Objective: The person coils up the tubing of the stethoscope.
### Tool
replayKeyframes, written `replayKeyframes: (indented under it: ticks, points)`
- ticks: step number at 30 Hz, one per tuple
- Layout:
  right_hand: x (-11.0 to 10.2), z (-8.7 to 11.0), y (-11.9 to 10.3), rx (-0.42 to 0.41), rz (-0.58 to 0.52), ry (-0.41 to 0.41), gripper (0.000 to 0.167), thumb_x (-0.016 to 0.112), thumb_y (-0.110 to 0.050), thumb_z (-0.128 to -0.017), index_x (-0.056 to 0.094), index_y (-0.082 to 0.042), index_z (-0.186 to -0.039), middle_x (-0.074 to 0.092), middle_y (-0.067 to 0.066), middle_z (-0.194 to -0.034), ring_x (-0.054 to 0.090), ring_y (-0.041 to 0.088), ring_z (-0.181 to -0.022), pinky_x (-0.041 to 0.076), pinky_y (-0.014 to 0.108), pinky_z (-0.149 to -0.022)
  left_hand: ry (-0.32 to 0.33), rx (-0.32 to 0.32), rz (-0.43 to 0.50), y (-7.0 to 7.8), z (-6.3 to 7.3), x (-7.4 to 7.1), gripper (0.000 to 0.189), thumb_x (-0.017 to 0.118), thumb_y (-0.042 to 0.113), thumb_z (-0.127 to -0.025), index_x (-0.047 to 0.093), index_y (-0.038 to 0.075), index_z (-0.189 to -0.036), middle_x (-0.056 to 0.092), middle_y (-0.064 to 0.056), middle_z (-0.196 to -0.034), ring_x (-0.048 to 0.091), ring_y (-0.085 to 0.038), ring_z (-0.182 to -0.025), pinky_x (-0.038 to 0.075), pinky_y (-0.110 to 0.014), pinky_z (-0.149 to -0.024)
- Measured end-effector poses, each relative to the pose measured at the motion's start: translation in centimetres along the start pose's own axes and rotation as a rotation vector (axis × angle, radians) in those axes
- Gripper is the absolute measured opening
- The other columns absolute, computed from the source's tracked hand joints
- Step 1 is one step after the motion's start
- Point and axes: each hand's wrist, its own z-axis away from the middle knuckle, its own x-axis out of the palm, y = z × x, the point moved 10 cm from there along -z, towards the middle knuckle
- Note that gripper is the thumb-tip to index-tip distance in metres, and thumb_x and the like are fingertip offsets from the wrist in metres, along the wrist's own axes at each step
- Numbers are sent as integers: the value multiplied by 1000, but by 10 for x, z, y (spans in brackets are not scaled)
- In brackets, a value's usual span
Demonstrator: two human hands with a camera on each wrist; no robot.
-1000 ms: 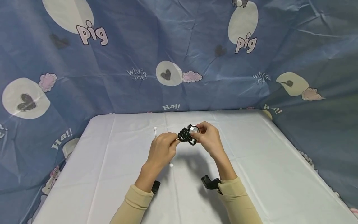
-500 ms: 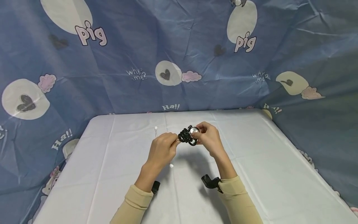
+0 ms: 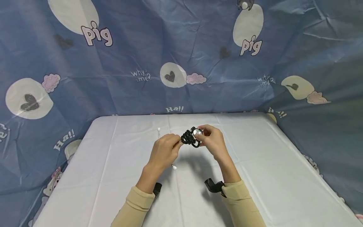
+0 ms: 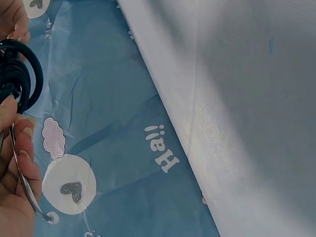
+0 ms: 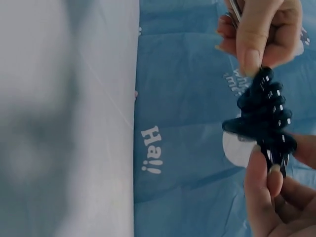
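Observation:
A stethoscope is held up between both hands, its black tubing (image 3: 187, 137) wound into a tight coil. My left hand (image 3: 165, 149) grips the metal ear tubes (image 4: 23, 180) beside the coil; white eartips (image 3: 158, 129) stick out on either side of that hand. At the coil's other end, my right hand (image 3: 214, 142) pinches the round silver chest piece (image 3: 197, 132) between thumb and fingers. In the right wrist view, the coiled tubing (image 5: 266, 106) spans the gap between the two hands. Part of the ear tubes is hidden inside the left hand.
A white cloth covers the table (image 3: 127, 176) below the hands, and their shadows fall on it. Behind stands a blue printed curtain (image 3: 181, 41), which also runs down the left and right sides. A black camera mount (image 3: 214, 185) is strapped at the right wrist.
Both hands keep their hold on the stethoscope and barely move. The head view has shifted slightly, and the chest piece is tilted a little differently.

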Motion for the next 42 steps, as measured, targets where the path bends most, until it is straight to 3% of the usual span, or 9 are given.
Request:
replayKeyframes:
  ticks: [10,36,42]
  points:
    - [-3,1,2,20,-33,98,29,75,-8,-80,71,-4,-109,57,4,-79,59,13,-66,60,30,-61,13,22,-14,2,1,3,24,76,12,-85,57,17,-70,55,6,-65,47,-10,-60,40,-26,-55]
    - [2,-2,10,42,-146,111,31,74,-4,-80,69,3,-110,57,9,-83,68,15,-65,61,33,-64,27,30,-50,1,3,5,23,76,12,-85,57,16,-71,57,4,-65,49,-12,-60,40,-27,-54]
    - [5,-4,12,39,-160,71,30,72,-2,-81,68,5,-111,56,10,-85,67,15,-67,61,34,-64,16,33,-56,1,3,5,23,75,12,-86,57,16,-72,58,5,-65,50,-12,-60,41,-27,-54]
